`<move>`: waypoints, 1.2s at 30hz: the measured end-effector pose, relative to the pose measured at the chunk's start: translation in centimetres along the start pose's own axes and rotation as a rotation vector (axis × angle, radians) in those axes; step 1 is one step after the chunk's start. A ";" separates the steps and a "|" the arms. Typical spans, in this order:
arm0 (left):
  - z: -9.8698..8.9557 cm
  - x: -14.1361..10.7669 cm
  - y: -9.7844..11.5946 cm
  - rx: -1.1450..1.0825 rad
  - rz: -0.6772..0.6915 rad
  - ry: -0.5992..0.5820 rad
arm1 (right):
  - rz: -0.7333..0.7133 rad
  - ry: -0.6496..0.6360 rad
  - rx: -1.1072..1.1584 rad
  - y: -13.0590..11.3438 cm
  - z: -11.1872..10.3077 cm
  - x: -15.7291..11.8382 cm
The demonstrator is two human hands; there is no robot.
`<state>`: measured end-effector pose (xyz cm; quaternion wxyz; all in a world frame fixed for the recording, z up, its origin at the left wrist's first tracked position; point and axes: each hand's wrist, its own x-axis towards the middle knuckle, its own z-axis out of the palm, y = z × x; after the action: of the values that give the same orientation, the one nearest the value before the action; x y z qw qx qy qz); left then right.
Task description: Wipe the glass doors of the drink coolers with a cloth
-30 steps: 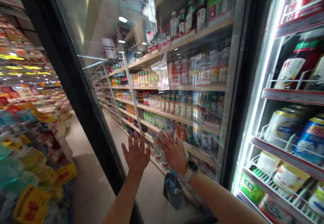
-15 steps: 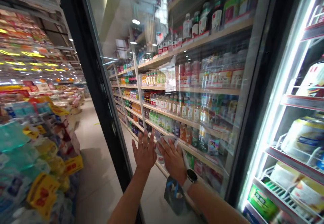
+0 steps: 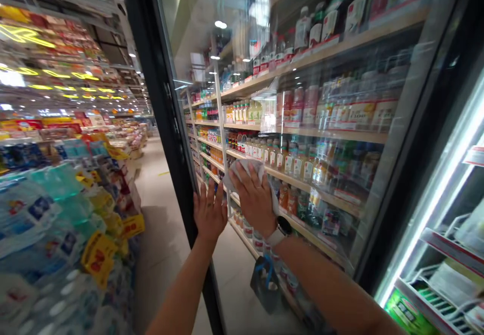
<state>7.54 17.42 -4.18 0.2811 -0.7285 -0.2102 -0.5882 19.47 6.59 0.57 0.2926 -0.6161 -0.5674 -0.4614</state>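
My left hand (image 3: 208,212) lies with its fingers spread against the glass cooler door (image 3: 196,62), right beside the door's black frame (image 3: 171,123), and holds nothing. My right hand (image 3: 255,200) presses a crumpled white cloth (image 3: 245,172) onto the same pane. A smartwatch (image 3: 282,231) sits on my right wrist. Behind the glass stand wooden shelves (image 3: 302,146) of bottled drinks (image 3: 295,163). A dark bag with blue straps (image 3: 266,284) shows low on the glass, and I cannot tell whether it is a reflection.
Left of the door, plastic-wrapped packs with yellow tags (image 3: 49,224) are stacked along a store aisle, beside a tiled floor (image 3: 162,224). At the right edge, a brightly lit cooler with wire racks (image 3: 442,269) holds packaged goods.
The view has turned left, shifting the door rightward in the picture. Both hands have risen on the glass, with the cloth still under my right hand.
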 end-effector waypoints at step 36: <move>-0.3 -0.7 2.3 -0.164 -0.100 -0.119 | -0.028 -0.001 0.258 3.5 -0.9 -5.0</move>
<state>8.69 15.51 -5.17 0.1781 -0.7712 -0.2137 -0.5726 23.04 3.02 -2.95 0.3625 -0.5658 -0.6307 -0.3883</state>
